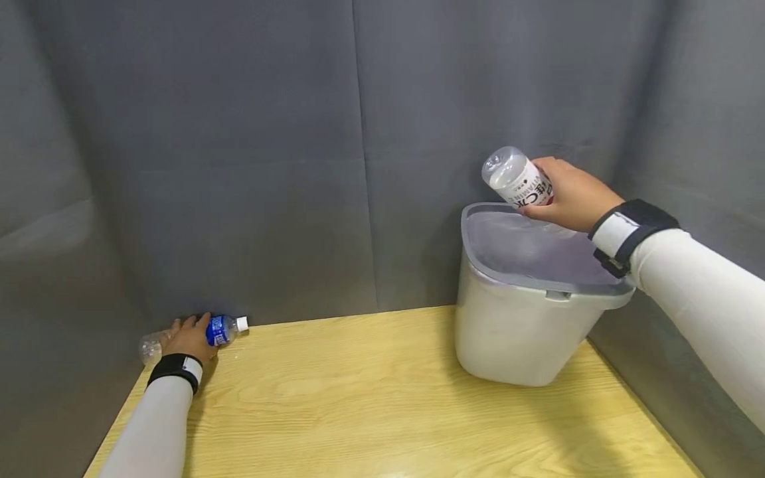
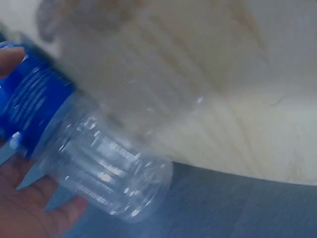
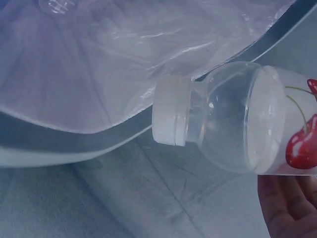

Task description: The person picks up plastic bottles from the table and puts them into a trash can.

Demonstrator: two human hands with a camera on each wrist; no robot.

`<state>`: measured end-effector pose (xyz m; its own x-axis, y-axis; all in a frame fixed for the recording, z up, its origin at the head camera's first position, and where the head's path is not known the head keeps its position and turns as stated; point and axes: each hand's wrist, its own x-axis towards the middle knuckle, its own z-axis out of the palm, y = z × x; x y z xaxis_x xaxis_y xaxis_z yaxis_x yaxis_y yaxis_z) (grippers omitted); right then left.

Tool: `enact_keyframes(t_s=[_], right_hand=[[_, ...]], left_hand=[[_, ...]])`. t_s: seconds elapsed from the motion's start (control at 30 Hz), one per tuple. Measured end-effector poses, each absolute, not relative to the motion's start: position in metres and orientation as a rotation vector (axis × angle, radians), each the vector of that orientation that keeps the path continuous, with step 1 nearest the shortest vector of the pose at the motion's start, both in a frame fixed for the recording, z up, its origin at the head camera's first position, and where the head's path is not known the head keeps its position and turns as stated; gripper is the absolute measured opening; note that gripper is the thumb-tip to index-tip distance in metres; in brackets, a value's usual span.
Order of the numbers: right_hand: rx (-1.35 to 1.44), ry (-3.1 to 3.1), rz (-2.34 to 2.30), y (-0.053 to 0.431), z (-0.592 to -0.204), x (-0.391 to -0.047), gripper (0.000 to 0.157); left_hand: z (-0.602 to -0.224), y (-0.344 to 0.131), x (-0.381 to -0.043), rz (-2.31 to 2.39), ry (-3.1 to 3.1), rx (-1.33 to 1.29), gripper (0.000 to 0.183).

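Observation:
Over the trash bin (image 1: 514, 332) at the right, my right hand (image 1: 575, 194) grips a clear plastic bottle (image 1: 515, 178) around its white label. The bottle is tilted, base up to the left. In the right wrist view its white cap (image 3: 171, 110) and red cherries printed on the label show beside the bin's rim. At the back left corner of the table, my left hand (image 1: 188, 342) is around a blue-labelled plastic bottle (image 1: 220, 330) with a white cap, lying on its side. The left wrist view shows the thumb at the blue label (image 2: 37, 96) and fingers along the opposite side.
A thin translucent liner (image 3: 99, 59) lines the bin, with a clear plastic item (image 3: 60, 5) partly visible inside. Grey partition walls (image 1: 269, 166) enclose the wood-grain table (image 1: 335, 392) at the back and both sides. The bin stands against the back right.

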<state>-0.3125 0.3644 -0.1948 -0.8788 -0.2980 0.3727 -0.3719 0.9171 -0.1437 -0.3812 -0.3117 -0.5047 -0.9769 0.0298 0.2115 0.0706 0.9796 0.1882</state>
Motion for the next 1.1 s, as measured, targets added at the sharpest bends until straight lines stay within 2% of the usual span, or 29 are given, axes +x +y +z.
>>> enact_keyframes(t_s=[0.13, 0.27, 0.43, 0.5, 0.67, 0.9, 1.0, 1.1], right_hand=[[0.468, -2.766, 0.279, 0.357, -0.198, -0.320, 0.071], [0.410, -2.801, 0.288, 0.359, -0.198, -0.321, 0.074], [0.332, -2.867, 0.318, 0.362, -0.198, -0.326, 0.098], [0.325, -2.871, 0.314, 0.361, -0.197, -0.329, 0.102], [0.341, -2.858, 0.298, 0.356, -0.194, -0.332, 0.096], [0.419, -2.843, 0.326, 0.335, -0.192, -0.337, 0.089], [0.482, -2.788, 0.344, 0.329, -0.187, -0.330, 0.082], [0.595, -2.674, 0.384, 0.320, -0.182, -0.312, 0.072]], left_hand=[[-0.517, -0.323, -0.373, -0.261, -2.852, -0.038, 0.073], [-0.511, -0.320, -0.372, -0.256, -2.794, -0.057, 0.068], [-0.507, -0.318, -0.371, -0.266, -2.784, -0.049, 0.063], [-0.509, -0.319, -0.371, -0.271, -2.792, -0.031, 0.062], [-0.508, -0.323, -0.372, -0.264, -2.799, -0.024, 0.063], [-0.504, -0.346, -0.353, -0.231, -2.774, 0.042, 0.066], [-0.489, -0.345, -0.342, -0.271, -2.700, 0.060, 0.066], [-0.456, -0.326, -0.325, -0.422, -2.618, 0.052, 0.070]])
